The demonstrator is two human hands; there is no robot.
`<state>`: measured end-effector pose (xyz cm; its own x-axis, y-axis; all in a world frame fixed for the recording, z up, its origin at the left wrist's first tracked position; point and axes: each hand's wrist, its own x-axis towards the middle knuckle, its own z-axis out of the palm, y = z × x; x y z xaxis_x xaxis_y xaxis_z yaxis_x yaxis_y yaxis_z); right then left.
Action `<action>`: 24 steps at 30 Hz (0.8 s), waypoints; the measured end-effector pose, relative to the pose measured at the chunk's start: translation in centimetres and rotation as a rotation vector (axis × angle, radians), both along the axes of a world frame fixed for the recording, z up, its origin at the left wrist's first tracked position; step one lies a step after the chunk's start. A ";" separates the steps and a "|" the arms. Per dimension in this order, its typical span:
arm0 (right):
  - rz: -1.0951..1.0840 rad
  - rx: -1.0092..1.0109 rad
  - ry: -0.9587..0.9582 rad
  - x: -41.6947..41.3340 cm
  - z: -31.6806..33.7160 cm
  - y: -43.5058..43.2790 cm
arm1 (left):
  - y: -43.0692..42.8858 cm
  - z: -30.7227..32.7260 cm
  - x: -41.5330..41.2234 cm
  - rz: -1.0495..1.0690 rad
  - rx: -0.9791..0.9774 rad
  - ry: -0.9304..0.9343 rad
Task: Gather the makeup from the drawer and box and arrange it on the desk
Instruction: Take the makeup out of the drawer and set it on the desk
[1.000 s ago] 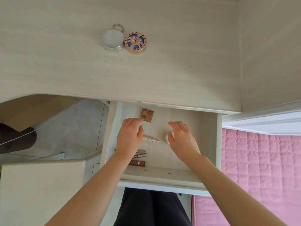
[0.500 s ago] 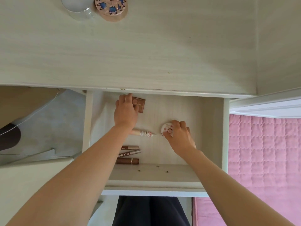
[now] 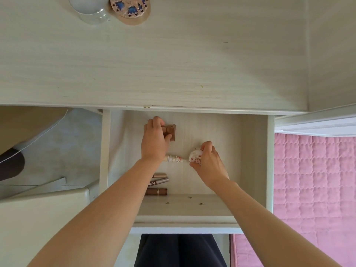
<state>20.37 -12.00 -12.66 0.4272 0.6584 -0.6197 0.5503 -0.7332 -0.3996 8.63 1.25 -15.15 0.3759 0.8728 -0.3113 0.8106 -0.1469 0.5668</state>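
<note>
The drawer point(image 3: 254, 160) is pulled out below the desk point(image 3: 173, 64). My left hand point(image 3: 154, 141) grips a small brown square palette point(image 3: 172, 132) near the drawer's back. My right hand point(image 3: 207, 162) pinches a round white compact with a floral print point(image 3: 194, 156), tilted up off the drawer floor. Between the hands lies a white patterned tube point(image 3: 173, 158). Three brown and grey lipstick tubes point(image 3: 159, 185) lie by the drawer's front, partly hidden by my left forearm. On the desk's far edge sit a clear round jar point(image 3: 90, 12) and a round patterned compact point(image 3: 131, 8).
A pink quilted bed point(image 3: 312, 189) lies to the right of the drawer. A white chair or cabinet surface point(image 3: 38, 218) is at lower left. My dark-trousered legs point(image 3: 179, 251) are under the drawer front.
My left hand has closed around the brown palette. My right hand has lifted the white compact onto its edge. The camera has tipped slightly downward.
</note>
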 end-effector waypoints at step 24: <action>-0.228 0.289 0.213 -2.7 10.6 1.4 | -2.0 12.4 -4.6 0.486 -0.257 -0.528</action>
